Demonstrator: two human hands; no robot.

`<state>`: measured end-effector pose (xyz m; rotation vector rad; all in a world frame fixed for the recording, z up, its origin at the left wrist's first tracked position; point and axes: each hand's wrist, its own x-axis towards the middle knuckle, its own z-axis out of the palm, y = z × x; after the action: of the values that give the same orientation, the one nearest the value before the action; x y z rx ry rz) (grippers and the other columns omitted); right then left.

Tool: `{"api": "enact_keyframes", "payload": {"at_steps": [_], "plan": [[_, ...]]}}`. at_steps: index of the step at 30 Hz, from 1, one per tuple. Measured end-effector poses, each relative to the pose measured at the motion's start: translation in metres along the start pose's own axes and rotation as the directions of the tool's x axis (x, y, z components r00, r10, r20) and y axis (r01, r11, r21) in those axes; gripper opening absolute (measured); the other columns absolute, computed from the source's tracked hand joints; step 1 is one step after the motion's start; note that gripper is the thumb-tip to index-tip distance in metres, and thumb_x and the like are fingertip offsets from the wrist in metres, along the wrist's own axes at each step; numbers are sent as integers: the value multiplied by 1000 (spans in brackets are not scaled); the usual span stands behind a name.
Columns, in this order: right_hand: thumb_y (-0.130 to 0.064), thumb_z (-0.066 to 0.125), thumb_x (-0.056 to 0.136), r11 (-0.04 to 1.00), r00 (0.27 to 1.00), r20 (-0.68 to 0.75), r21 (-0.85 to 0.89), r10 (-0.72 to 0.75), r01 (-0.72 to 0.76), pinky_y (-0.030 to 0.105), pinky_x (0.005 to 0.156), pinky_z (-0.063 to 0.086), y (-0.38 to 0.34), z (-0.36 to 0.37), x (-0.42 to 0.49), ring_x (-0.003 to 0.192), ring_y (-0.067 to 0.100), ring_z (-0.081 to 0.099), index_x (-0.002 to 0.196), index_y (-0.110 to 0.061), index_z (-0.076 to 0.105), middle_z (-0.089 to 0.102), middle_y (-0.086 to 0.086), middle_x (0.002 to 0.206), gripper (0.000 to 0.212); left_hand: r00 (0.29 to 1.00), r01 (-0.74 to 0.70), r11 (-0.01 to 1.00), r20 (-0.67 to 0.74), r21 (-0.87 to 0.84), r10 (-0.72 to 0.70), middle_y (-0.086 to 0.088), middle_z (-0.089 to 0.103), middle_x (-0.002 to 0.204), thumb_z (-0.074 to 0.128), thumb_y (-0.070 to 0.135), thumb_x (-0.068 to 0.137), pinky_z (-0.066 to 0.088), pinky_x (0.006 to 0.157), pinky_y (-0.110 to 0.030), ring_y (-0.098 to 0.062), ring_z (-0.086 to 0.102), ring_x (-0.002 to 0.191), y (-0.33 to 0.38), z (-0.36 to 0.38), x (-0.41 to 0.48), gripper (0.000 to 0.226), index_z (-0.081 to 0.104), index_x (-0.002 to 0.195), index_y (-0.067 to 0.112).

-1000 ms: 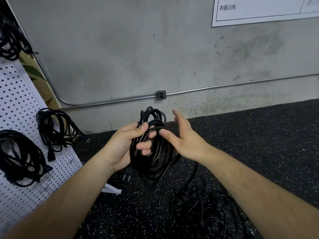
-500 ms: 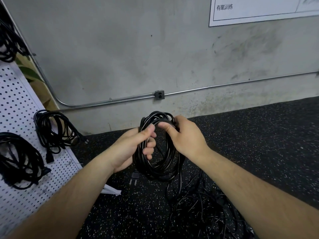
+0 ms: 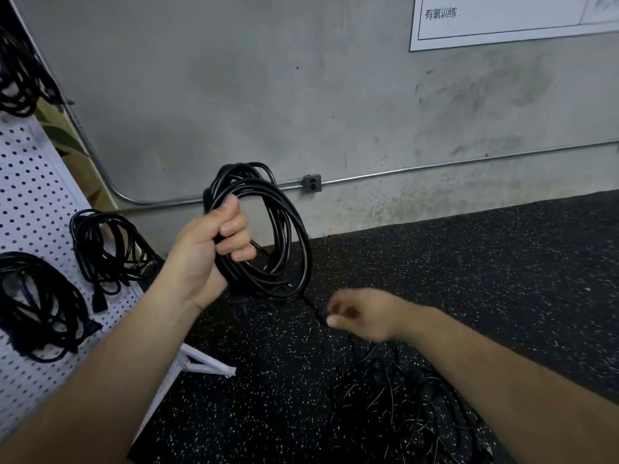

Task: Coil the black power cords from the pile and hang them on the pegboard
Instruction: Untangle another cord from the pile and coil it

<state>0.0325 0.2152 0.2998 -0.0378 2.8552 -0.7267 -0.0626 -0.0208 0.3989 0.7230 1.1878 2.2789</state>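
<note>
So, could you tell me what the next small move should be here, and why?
Probably lift the right hand up to lay another loop onto the coil gripped by the left hand, since a loose strand runs from the coil toward the pile.

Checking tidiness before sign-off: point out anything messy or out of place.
The pile on the floor is a tangled heap. The coil gripped by the left hand is unfinished: its tail trails to the right hand, which seems to pinch it. Nothing looks damaged.
</note>
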Motion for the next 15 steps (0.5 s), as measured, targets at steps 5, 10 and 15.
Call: {"api": "enact_keyframes", "payload": {"at_steps": [5,10,15], "plan": [[-27,69,94,982,999,-21,183,46,-41,32,110,41,-13,2,4,134,15,48,151,-30,38,46,-7,151,65,1000,-1,997,21,79,0,12,32,55,47,28,103,33,43,-15,-1,29,41,-4,0,0,34,36,71,21],[7,71,84,752,993,46,657,-108,52,17,98,48,-50,15,15,112,-4,62,130,-21,59,68,-8,127,55,1000,-18,999,24,49,16,12,33,56,47,28,103,35,42,-14,-1,30,41,-7,7,0,28,38,77,20],[-3,67,92,805,990,111,593,-83,1,17,98,45,-53,27,18,117,9,62,122,-17,69,69,-4,123,34,993,-78,994,-84,76,85,11,33,58,50,27,101,34,44,-16,-2,29,43,-5,2,1,29,39,75,22]]}}
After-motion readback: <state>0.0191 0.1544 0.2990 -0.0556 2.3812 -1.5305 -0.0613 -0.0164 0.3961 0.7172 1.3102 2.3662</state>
